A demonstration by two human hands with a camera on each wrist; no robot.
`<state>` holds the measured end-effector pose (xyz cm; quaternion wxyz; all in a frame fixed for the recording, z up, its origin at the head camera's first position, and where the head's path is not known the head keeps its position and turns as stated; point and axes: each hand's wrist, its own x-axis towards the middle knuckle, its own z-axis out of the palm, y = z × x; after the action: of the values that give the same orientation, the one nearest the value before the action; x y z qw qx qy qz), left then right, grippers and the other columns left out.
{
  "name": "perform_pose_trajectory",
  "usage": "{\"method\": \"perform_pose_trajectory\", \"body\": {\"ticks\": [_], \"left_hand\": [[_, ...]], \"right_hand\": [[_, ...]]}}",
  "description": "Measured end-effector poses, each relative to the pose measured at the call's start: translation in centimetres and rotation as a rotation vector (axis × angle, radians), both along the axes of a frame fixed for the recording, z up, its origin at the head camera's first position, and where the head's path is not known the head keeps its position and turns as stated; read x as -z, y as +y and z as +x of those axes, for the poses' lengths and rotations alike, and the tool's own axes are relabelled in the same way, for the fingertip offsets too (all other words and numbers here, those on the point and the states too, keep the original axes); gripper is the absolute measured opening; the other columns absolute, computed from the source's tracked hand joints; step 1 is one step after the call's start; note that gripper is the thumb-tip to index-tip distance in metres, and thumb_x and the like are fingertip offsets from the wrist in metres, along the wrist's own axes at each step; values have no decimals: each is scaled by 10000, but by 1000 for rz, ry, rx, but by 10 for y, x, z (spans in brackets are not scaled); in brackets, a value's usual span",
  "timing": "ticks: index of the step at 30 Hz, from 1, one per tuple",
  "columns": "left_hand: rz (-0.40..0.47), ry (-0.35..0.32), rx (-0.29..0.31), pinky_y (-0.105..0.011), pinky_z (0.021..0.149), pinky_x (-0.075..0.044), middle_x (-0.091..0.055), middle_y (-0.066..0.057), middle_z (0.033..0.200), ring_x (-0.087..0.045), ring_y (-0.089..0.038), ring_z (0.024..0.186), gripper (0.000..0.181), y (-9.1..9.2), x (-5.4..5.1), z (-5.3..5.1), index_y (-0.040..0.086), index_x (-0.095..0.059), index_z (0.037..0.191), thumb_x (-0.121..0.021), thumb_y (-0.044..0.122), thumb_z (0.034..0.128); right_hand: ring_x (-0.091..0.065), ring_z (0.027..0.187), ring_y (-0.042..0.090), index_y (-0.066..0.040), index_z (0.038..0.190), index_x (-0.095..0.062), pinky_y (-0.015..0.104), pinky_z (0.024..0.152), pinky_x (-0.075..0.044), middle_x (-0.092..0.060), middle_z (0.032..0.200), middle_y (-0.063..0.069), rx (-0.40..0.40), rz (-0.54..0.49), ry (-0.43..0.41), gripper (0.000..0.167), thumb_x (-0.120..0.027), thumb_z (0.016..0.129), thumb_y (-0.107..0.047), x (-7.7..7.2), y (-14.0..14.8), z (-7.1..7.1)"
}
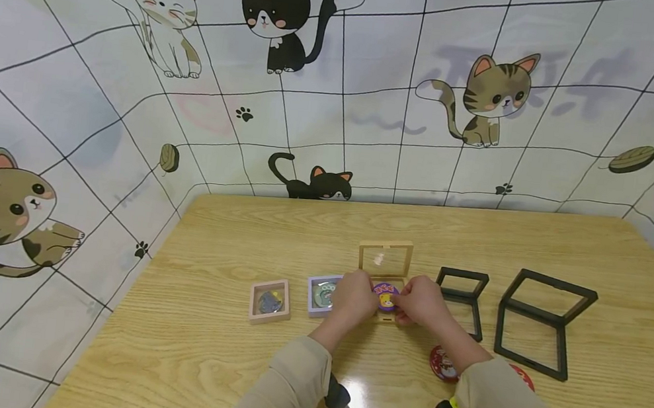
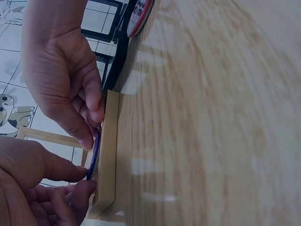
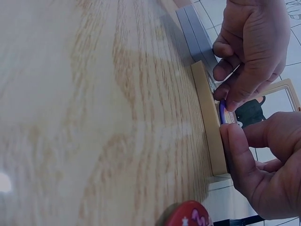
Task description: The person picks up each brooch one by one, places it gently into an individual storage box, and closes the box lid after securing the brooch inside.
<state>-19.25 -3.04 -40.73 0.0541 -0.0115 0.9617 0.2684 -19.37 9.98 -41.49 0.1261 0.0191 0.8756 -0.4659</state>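
Note:
Between both hands is a round purple badge (image 1: 385, 298) with a yellow cartoon figure. It sits at the tan hinged display frame (image 2: 110, 141), whose clear-windowed lid (image 1: 385, 258) stands raised behind. My left hand (image 1: 355, 297) pinches the badge's left edge between thumb and fingers. On the opposite edge, my right hand (image 1: 426, 301) pinches it too. Seen edge-on in the left wrist view, the badge (image 2: 94, 155) tilts just over the frame's base. In the right wrist view its purple rim (image 3: 222, 112) shows between the fingertips; how far it sits inside is hidden.
Left of the hands lie a lilac frame (image 1: 317, 296) and a pink frame (image 1: 269, 302), each holding a badge. Two black frames, small (image 1: 478, 316) and large (image 1: 560, 348), stand open at right. Red badges (image 1: 443, 364) lie near the right forearm.

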Motion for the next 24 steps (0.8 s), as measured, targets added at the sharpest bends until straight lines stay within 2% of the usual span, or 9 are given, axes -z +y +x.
{"method": "perform_pose_trajectory", "body": {"ticks": [6, 14, 21, 24], "left_hand": [[-36, 6, -8, -244, 348, -209, -323, 46, 430, -306, -108, 396, 381, 2, 2, 0, 143, -342, 462, -625, 77, 708], [-79, 20, -24, -268, 364, -280, -398, 30, 451, -378, -127, 425, 374, 3, 2, -1, 139, -374, 464, -655, 118, 710], [-80, 41, -22, -244, 348, -234, -342, 50, 414, -328, -105, 393, 407, 4, 2, 0, 145, -345, 452, -657, 127, 713], [-49, 76, -22, -228, 338, -197, -310, 56, 411, -287, -93, 382, 413, 3, 2, 1, 139, -344, 453, -658, 141, 721]], "right_hand": [[-560, 390, 103, 38, 694, -527, 248, 434, -488, -584, 504, 77, 16, 3, 2, 166, -622, 812, -29, 1, 0, -1], [-563, 392, 108, 38, 702, -534, 250, 436, -489, -583, 501, 72, 31, -3, -7, 160, -635, 802, -35, 2, 0, -2], [-563, 392, 105, 42, 687, -544, 252, 436, -489, -584, 496, 76, 27, -18, -9, 161, -632, 801, -30, 3, 1, -2], [-566, 398, 113, 38, 685, -539, 253, 438, -490, -582, 495, 72, 34, -20, -6, 164, -635, 798, -31, 3, 1, -1]]}}
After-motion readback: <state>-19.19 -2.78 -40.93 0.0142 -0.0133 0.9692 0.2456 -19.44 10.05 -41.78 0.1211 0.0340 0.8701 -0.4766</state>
